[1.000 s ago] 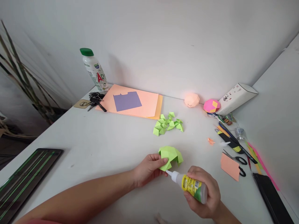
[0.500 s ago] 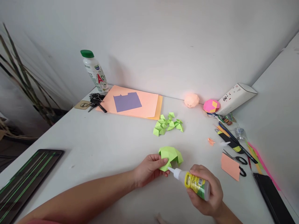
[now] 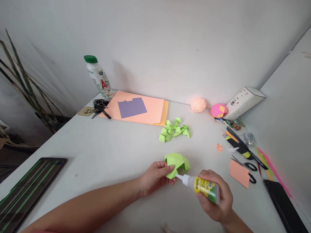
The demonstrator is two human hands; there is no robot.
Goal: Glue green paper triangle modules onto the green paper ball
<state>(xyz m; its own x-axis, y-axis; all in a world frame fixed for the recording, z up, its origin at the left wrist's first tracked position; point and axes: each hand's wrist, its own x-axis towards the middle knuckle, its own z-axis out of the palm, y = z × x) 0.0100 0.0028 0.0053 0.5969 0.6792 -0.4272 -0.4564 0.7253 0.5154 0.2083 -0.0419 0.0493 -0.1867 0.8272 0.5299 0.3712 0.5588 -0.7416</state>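
Observation:
Between the thumb and fingers of my left hand (image 3: 156, 177) is a green faceted paper shell (image 3: 178, 161), partly assembled and with a gap on its near side. My right hand (image 3: 218, 194) is wrapped round a glue bottle (image 3: 205, 188) with a yellow and green label. The bottle lies tilted, its white nozzle pointing left at the shell's lower edge, touching or very close to it. Whether glue is coming out cannot be made out. Behind the shell, several folded green paper pieces (image 3: 167, 132) lie in a loose pile.
Orange paper sheets (image 3: 153, 108) carry a purple paper piece (image 3: 132, 107) at the back. A white bottle (image 3: 99, 79) stands back left; a dark tablet-like panel (image 3: 31, 191) is at left. Right are scissors (image 3: 251, 166), an orange square (image 3: 239, 173), a cutter (image 3: 239, 147) and paper balls (image 3: 198, 105).
My right hand and the glue bottle have shifted slightly right, with the nozzle still at the shell's edge. My left hand keeps its hold almost unmoved. The view has tilted a little.

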